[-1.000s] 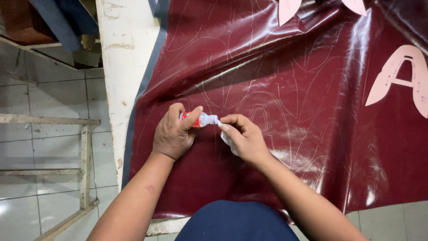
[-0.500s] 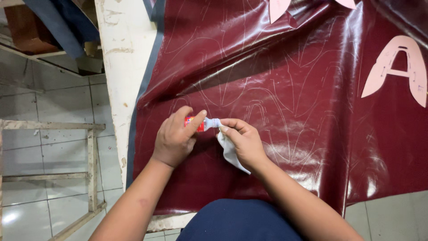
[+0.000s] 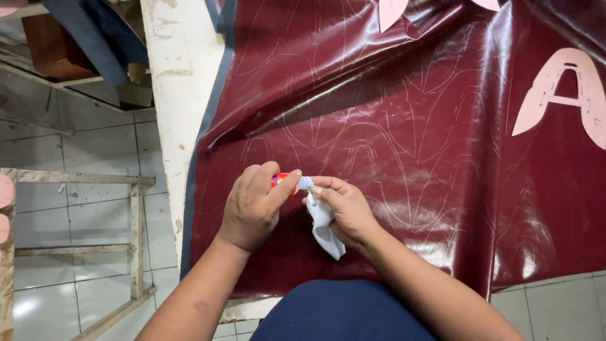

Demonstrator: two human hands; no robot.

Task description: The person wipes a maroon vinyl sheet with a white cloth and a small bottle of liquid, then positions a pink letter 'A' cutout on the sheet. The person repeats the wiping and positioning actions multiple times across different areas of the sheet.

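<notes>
Left hand (image 3: 252, 208) grip closed on red tube (image 3: 282, 181) | right hand (image 3: 344, 208) pinches white cloth (image 3: 323, 224) at tube tip

Pink paper patterns (image 3: 568, 95) on maroon leather sheet (image 3: 410, 126) — wooden frame (image 3: 136, 240) left.

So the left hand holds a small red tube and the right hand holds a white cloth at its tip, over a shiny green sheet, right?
Not quite: the sheet is dark maroon, not green, as the head view shows. The rest stands: the left hand holds the small red tube, and the right hand holds the white cloth at its tip.
</notes>
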